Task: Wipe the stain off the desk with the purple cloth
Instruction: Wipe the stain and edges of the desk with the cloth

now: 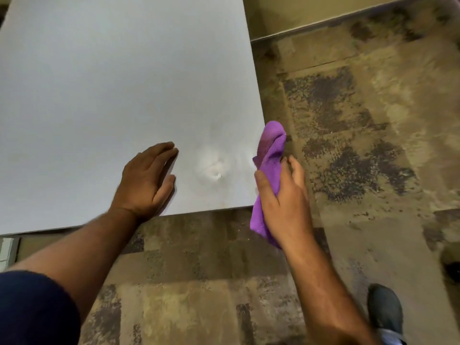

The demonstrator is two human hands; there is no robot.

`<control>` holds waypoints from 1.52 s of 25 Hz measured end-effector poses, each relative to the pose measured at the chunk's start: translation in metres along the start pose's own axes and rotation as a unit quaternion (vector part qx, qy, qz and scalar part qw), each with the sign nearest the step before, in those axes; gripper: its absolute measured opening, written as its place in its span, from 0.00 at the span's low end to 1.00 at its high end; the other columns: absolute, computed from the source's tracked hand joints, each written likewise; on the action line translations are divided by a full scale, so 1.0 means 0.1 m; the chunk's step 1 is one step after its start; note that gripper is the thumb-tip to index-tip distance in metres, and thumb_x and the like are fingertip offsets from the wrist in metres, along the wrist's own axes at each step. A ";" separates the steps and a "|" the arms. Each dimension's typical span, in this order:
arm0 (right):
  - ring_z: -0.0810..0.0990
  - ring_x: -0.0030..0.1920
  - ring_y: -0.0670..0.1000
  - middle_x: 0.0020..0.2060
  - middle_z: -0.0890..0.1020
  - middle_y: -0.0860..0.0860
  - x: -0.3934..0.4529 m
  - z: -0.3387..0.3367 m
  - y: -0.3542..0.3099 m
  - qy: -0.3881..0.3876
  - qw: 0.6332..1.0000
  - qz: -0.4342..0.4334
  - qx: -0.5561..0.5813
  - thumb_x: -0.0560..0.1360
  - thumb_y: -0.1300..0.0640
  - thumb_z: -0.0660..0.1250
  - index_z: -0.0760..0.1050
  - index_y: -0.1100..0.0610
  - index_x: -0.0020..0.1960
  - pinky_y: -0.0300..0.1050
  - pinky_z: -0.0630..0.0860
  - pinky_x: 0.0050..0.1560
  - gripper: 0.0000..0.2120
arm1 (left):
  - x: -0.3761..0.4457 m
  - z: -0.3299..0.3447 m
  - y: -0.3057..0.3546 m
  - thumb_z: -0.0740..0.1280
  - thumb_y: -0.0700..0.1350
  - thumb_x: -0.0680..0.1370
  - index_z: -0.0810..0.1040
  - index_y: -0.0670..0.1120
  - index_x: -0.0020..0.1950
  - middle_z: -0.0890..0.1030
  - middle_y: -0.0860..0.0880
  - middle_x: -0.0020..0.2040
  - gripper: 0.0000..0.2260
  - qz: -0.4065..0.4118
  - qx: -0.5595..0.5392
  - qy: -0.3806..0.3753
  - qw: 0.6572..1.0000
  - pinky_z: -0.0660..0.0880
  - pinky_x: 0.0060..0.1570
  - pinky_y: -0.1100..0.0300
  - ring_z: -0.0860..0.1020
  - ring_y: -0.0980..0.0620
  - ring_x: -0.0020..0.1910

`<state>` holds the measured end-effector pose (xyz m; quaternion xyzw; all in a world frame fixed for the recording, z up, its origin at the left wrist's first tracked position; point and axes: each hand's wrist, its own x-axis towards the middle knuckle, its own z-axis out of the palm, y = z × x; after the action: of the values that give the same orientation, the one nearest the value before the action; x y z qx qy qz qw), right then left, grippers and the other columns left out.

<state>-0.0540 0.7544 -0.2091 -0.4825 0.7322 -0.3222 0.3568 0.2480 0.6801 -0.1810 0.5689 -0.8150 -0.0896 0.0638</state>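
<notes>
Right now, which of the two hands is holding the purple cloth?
The right hand, off the desk's right edge, grips the bunched purple cloth. The left hand lies flat and empty on the desk.

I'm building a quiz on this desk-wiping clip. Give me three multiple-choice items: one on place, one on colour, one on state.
1. Where is the stain?
A. between the two hands
B. at the desk's far edge
C. on the floor

2. What colour is the cloth?
A. green
B. purple
C. white

3. What is the left hand doing?
A. gripping the cloth
B. lying flat on the desk
C. hanging below the desk

Answers:
1 A, the pale smear sits near the desk's near right corner, between the left hand and the right hand.
2 B, it is bright purple.
3 B, its palm is down on the surface; the right hand holds the cloth.
</notes>
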 end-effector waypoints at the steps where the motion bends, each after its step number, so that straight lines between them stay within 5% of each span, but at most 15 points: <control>1: 0.64 0.81 0.53 0.84 0.61 0.50 -0.06 0.06 -0.02 -0.014 1.000 -0.001 0.022 0.83 0.35 0.56 0.62 0.55 0.83 0.46 0.63 0.78 0.35 | 0.00 0.01 0.00 0.60 0.52 0.82 0.69 0.47 0.82 0.70 0.48 0.82 0.28 -0.006 0.003 -0.005 1.000 0.65 0.77 0.41 0.68 0.45 0.81; 4: 0.72 0.76 0.53 0.78 0.72 0.55 -0.05 0.11 -0.11 -0.006 0.999 0.004 0.046 0.87 0.51 0.59 0.64 0.56 0.83 0.44 0.69 0.76 0.25 | 0.00 0.02 -0.04 0.59 0.53 0.82 0.68 0.49 0.82 0.68 0.48 0.82 0.28 -0.007 0.010 -0.014 1.000 0.64 0.78 0.39 0.66 0.45 0.82; 8: 0.82 0.61 0.50 0.64 0.84 0.52 0.41 0.02 -0.28 0.008 0.998 -0.005 0.062 0.88 0.57 0.59 0.75 0.53 0.75 0.48 0.79 0.63 0.17 | -0.02 0.06 -0.09 0.58 0.56 0.82 0.65 0.51 0.83 0.65 0.51 0.84 0.29 -0.024 -0.006 -0.025 0.999 0.59 0.80 0.39 0.63 0.47 0.84; 12: 0.78 0.69 0.50 0.72 0.80 0.53 1.21 0.09 -0.54 -0.003 0.996 -0.080 0.027 0.87 0.61 0.59 0.73 0.55 0.78 0.33 0.73 0.67 0.20 | -0.01 0.06 -0.12 0.58 0.56 0.82 0.62 0.52 0.84 0.63 0.52 0.85 0.30 -0.025 -0.011 -0.039 0.999 0.56 0.82 0.41 0.60 0.47 0.85; 15: 0.66 0.81 0.54 0.83 0.66 0.53 1.43 0.18 -0.69 -0.023 0.988 -0.137 -0.070 0.87 0.62 0.60 0.68 0.58 0.81 0.30 0.60 0.74 0.22 | -0.02 0.08 -0.13 0.57 0.57 0.82 0.62 0.52 0.85 0.63 0.52 0.85 0.30 -0.031 -0.012 -0.038 0.999 0.58 0.81 0.40 0.60 0.47 0.85; 19: 0.55 0.85 0.61 0.83 0.65 0.48 0.97 0.12 -0.56 -0.113 0.926 -0.255 -0.256 0.86 0.60 0.63 0.68 0.53 0.81 0.58 0.59 0.82 0.23 | 0.01 0.08 -0.16 0.58 0.58 0.82 0.61 0.54 0.85 0.62 0.53 0.85 0.31 -0.033 -0.011 -0.038 0.999 0.58 0.81 0.41 0.60 0.47 0.85; 21: 0.57 0.85 0.60 0.84 0.65 0.48 0.72 0.05 -0.50 -0.171 0.879 -0.313 -0.317 0.85 0.58 0.64 0.67 0.51 0.82 0.64 0.56 0.83 0.26 | -0.02 0.08 -0.15 0.58 0.58 0.82 0.61 0.53 0.84 0.63 0.52 0.85 0.31 -0.029 -0.006 -0.033 0.999 0.58 0.80 0.40 0.61 0.46 0.84; 26: 0.57 0.85 0.59 0.84 0.64 0.48 0.05 0.25 -0.44 -0.266 0.815 -0.413 -0.309 0.79 0.62 0.67 0.65 0.50 0.83 0.63 0.57 0.83 0.34 | 0.07 0.08 -0.09 0.55 0.68 0.83 0.66 0.52 0.82 0.67 0.50 0.83 0.32 -0.022 -0.039 -0.012 0.999 0.59 0.80 0.40 0.65 0.45 0.83; 30: 0.62 0.84 0.58 0.83 0.66 0.49 -0.12 0.17 -0.24 -0.316 0.749 -0.495 -0.308 0.74 0.69 0.67 0.69 0.53 0.80 0.60 0.63 0.81 0.35 | -0.01 0.08 -0.15 0.57 0.66 0.80 0.65 0.52 0.84 0.65 0.50 0.84 0.34 -0.032 -0.050 -0.027 0.998 0.55 0.81 0.41 0.62 0.46 0.84; 35: 0.62 0.84 0.51 0.83 0.66 0.47 0.14 -0.32 -0.06 -0.292 0.787 -0.437 -0.323 0.76 0.72 0.66 0.66 0.50 0.82 0.52 0.60 0.83 0.38 | -0.01 0.07 -0.11 0.57 0.59 0.81 0.67 0.48 0.83 0.67 0.49 0.84 0.32 -0.016 -0.049 0.007 0.999 0.58 0.80 0.40 0.65 0.44 0.83; 38: 0.63 0.83 0.47 0.82 0.68 0.47 0.03 -0.64 -0.01 -0.263 0.851 -0.330 -0.313 0.82 0.71 0.62 0.67 0.51 0.82 0.48 0.62 0.83 0.32 | -0.12 0.06 -0.11 0.59 0.56 0.82 0.66 0.48 0.84 0.65 0.49 0.84 0.30 -0.023 -0.062 0.005 0.998 0.56 0.81 0.42 0.63 0.45 0.84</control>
<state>-0.1076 0.7589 -0.1748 -0.8485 0.4708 -0.0357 0.2388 0.2608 0.6879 -0.1892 0.5830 -0.7942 -0.1385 0.1011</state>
